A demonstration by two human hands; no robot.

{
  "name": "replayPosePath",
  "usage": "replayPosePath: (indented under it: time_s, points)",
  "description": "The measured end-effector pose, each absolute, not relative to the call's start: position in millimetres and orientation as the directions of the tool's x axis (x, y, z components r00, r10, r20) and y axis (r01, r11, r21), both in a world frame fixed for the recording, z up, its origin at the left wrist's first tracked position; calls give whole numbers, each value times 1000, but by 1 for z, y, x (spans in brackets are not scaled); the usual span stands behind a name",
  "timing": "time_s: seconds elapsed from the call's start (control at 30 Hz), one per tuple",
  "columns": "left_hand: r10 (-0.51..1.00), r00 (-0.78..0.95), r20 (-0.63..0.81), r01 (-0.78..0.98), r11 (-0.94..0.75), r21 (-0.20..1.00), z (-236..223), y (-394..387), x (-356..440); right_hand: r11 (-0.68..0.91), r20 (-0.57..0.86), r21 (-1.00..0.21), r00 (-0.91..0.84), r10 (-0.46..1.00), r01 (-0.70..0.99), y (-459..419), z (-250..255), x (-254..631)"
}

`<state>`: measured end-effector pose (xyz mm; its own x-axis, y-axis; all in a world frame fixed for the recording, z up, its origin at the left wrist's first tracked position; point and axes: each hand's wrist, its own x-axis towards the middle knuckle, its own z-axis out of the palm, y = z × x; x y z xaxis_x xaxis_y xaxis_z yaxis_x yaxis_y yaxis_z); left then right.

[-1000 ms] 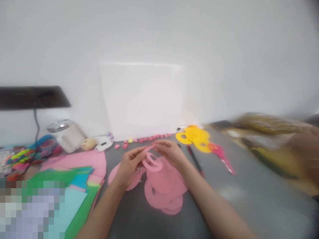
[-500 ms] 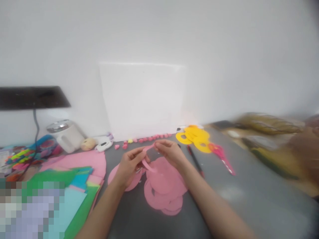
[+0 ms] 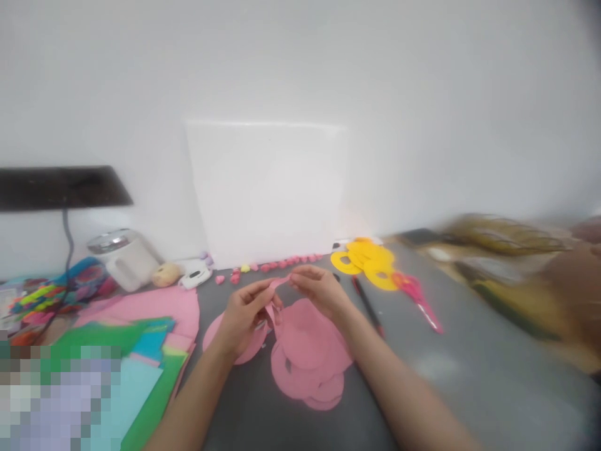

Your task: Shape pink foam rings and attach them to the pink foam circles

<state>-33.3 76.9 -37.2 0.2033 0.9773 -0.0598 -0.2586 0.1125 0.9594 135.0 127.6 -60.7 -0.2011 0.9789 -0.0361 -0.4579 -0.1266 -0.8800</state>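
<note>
Between my two hands a narrow pink paper strip (image 3: pixel 280 282) is stretched above the table. My left hand (image 3: pixel 248 309) pinches it between thumb and fingers, and a loose part hangs down below. My right hand (image 3: pixel 315 287) grips the other end with its fingertips. Under and in front of the hands lies a pile of pink paper circles and rings (image 3: pixel 305 351). Another pink paper circle (image 3: pixel 218 335) lies partly hidden beneath my left hand.
Yellow paper rings (image 3: pixel 370 260), pink scissors (image 3: pixel 420 300) and a dark pen (image 3: pixel 369 305) lie to the right. Small pink pieces (image 3: pixel 282 264) line the wall below a white sheet (image 3: pixel 270 194). Coloured papers (image 3: pixel 141 388) and a white appliance (image 3: pixel 126 260) are at left.
The strip's loose part, which reached out over the pink pile, now hangs straight down near my left fingers. Both hands stay in nearly the same place.
</note>
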Motion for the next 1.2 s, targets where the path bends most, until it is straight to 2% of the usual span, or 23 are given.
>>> replayPosePath:
  time_s: [1.2]
  points:
    - [977, 200, -72, -277, 126, 953, -37, 76, -33, -130, -9, -878, -255, 967, -461, 126, -59, 135]
